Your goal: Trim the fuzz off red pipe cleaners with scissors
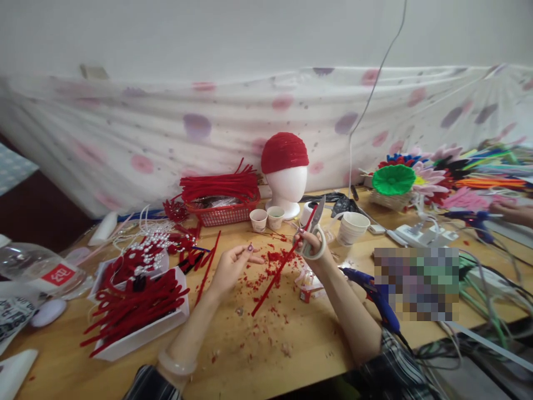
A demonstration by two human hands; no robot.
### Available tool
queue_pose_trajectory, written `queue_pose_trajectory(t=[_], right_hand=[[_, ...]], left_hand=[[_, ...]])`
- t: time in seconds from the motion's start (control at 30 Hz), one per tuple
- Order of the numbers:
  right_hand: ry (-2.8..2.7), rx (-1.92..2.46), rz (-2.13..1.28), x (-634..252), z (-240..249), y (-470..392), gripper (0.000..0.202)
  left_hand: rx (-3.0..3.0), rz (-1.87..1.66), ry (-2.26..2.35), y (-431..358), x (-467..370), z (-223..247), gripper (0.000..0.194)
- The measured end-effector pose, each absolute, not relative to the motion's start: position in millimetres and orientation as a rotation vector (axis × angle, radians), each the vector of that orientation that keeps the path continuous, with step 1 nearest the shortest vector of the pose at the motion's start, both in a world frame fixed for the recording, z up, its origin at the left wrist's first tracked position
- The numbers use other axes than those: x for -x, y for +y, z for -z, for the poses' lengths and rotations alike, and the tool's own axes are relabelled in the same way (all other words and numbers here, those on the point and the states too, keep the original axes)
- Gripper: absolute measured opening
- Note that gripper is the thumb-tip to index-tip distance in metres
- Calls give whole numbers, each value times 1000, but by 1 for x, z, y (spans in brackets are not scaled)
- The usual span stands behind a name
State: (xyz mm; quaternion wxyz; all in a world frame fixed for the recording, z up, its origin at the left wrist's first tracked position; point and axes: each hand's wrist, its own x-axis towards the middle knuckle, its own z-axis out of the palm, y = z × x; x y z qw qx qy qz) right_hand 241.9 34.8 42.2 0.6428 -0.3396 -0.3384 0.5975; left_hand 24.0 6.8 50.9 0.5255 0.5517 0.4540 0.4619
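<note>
My right hand (310,247) is closed around the white-handled scissors (320,211), whose blades point up. The same hand grips a long red pipe cleaner (272,283), which slants down to the left over the table. To its left, my left hand (233,266) hovers above the table, with fingers stretched toward the right and nothing visible in them. Red fluff clippings (275,264) lie scattered under and between both hands. Another red pipe cleaner (208,266) rests just left of my left hand.
A white box (145,336) of red stems and pearl strings (152,239) are at left. Behind stand a red basket (220,214), a white mannequin head (287,186) in a red cap, and paper cups (353,228). A blue glue gun (377,300) lies right; another person's hand (514,213) is far right.
</note>
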Motion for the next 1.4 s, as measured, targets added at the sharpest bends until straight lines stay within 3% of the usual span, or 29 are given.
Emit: queue_pose_trajectory(t=[0.1,0.23,0.33,0.53,0.77,0.93,1.07,1.4], right_hand=[[-766,772,-1408,-239,-38,36,31],[-754,759,-1456,-237,-29,39,21],[-751,750,-1505,-239,-21,42,16],[-714,672,-1589,-245,-8,47,33],[-634,581,-1595,-253,0,51,30],[-586,554,-1592,-256,0,51,23],[-581,550,-1607,-250,-5,46,13],[-684,727,-1695,-222,-7,34,22]], left_hand=[[-1427,-1049,1027,-2,-25,-49,27],[-1403,-870,1073,-11,-24,-40,44],[-1432,-804,1082,-13,-20,-36,23],[-1080,-991,971,-12,-6,-35,22],[-571,-1169,838,-10,-1,-34,16],[-256,-1275,756,-8,-3,-31,28],[-205,-1286,771,-5,-6,-26,25],[-301,-1211,823,-10,-13,-15,12]])
